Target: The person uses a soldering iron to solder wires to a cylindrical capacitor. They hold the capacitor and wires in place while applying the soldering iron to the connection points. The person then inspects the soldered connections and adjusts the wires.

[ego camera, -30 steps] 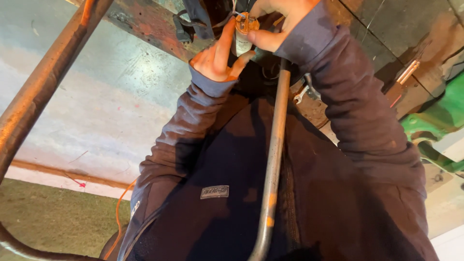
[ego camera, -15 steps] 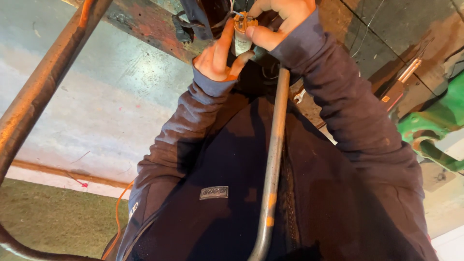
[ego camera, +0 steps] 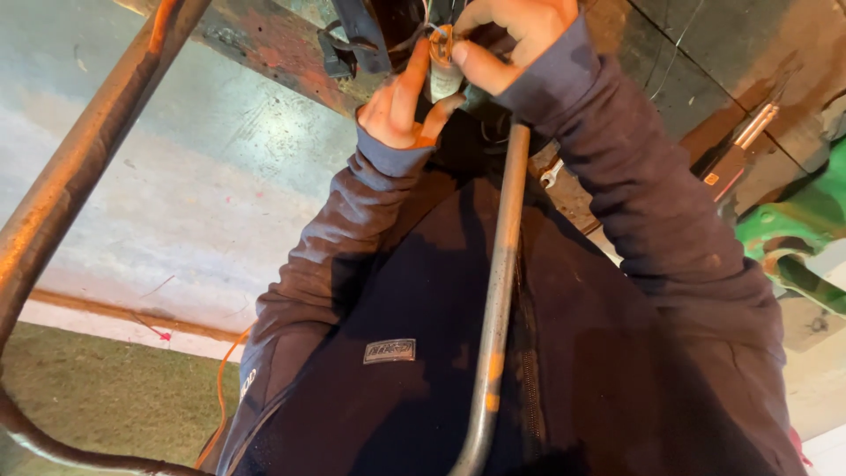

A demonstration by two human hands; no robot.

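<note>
Both hands stay put: right hand [ego camera: 515,35] pinching small cylinder [ego camera: 443,70] (grip closed), left hand [ego camera: 401,101] steadying, fingers half-open.

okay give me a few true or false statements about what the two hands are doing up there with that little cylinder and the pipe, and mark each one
1. Both hands meet at a small pale cylinder. True.
2. The right hand pinches the cylinder with thumb and fingers. True.
3. The left hand grips the green machine part. False: it is at the cylinder, forefinger raised alongside it; the green part lies far to the right, untouched.
4. The grey metal pipe lies flat across the picture from left to right. False: it runs lengthwise from below the hands down past the dark jacket.
5. Both arms wear dark long sleeves. True.
</note>
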